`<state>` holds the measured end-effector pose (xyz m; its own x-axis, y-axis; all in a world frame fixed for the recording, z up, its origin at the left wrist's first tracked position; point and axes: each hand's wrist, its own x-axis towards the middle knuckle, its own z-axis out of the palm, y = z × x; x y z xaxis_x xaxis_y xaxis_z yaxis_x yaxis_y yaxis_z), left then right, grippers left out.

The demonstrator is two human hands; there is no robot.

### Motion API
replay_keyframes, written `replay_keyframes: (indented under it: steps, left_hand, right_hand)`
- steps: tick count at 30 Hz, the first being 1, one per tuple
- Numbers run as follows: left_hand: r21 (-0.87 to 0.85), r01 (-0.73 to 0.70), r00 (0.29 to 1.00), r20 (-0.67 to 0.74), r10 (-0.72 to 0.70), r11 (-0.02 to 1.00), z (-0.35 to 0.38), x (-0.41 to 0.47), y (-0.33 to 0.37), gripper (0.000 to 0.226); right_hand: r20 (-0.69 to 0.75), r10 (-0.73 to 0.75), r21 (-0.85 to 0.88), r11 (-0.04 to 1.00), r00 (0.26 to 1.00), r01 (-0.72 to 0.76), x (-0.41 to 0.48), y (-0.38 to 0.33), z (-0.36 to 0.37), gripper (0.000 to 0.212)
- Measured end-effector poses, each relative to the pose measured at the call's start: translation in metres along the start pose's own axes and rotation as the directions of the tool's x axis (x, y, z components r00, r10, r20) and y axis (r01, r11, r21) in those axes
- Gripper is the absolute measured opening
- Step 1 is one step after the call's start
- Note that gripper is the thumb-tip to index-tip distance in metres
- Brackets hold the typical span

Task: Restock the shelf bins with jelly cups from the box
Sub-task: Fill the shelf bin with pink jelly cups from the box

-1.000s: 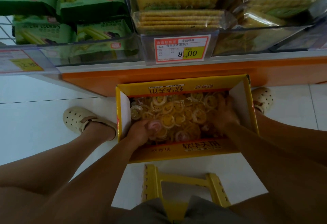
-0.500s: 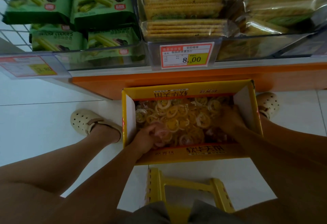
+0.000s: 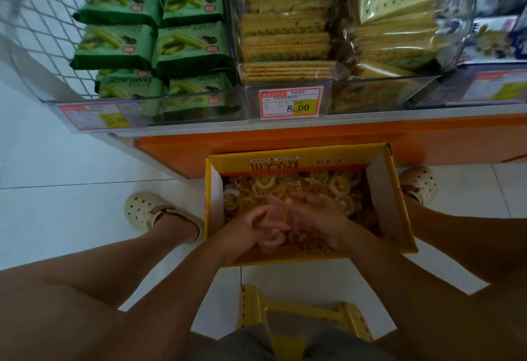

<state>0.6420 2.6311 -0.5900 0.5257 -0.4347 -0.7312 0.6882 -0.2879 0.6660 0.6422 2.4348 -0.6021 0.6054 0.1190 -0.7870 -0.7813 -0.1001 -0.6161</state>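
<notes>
Head view is looking down on a person sitting over an open yellow cardboard box that is standing on the white tiled floor. Both hands are reaching inside it and meeting close to the box's near wall.

The left hand is curling its fingers round a small clutch of pink jelly cups, which are resting on the heap below. The right hand is lying just beside it, palm down, with its fingers pointing toward the left hand and reaching the same pink cups. Motion blur is smearing those fingers, so whether they are gripping anything cannot be told. Beyond the fingertips of both hands, clear plastic jelly cups with yellow rings are filling the far half of the box, heaped loosely up to its far wall.

Past the box, ahead of the hands, an orange shelf base is running across the view. Clear plastic shelf bins are sitting above it. Green cookie packs are stacked in the bin ahead of the left hand. Pale crackers in clear wrap are piled straight ahead, above a red and yellow price tag reading 8.00.

A cream perforated clog is showing left of the left hand, outside the box. Its mate is showing right of the right hand, past the box's right wall. Behind the wrists, toward the person, a yellow plastic stool is standing between the knees.
</notes>
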Motion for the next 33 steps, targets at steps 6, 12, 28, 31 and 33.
replay_keyframes:
  steps: [6,12,28,31,33]
  left_hand:
    - [-0.236,-0.013,1.000,0.009,0.015,0.972,0.014,-0.009,0.010,0.039]
    - [-0.341,-0.057,0.994,-0.111,0.020,0.938,0.024,-0.020,0.022,0.043]
    - [-0.211,-0.239,0.932,-0.325,0.162,0.948,0.029,-0.066,0.061,0.022]
    - [-0.270,-0.287,0.931,-0.305,0.202,0.919,0.026,-0.085,0.078,0.022]
    - [-0.285,-0.337,0.916,-0.319,0.243,0.897,0.022,-0.100,0.095,0.017]
  right_hand:
    - [0.018,-0.055,0.041,0.998,0.998,0.054,-0.022,-0.004,0.007,0.038]
    - [-0.072,-0.413,-0.171,0.902,0.908,0.397,-0.055,-0.017,0.018,0.012]
    - [-0.166,-0.324,0.174,0.920,0.931,0.351,-0.110,-0.045,0.017,0.021]
    - [-0.109,-0.331,0.244,0.905,0.937,0.348,-0.126,-0.058,0.015,0.023]
    - [-0.083,-0.353,0.269,0.893,0.932,0.362,-0.139,-0.073,0.018,0.023]
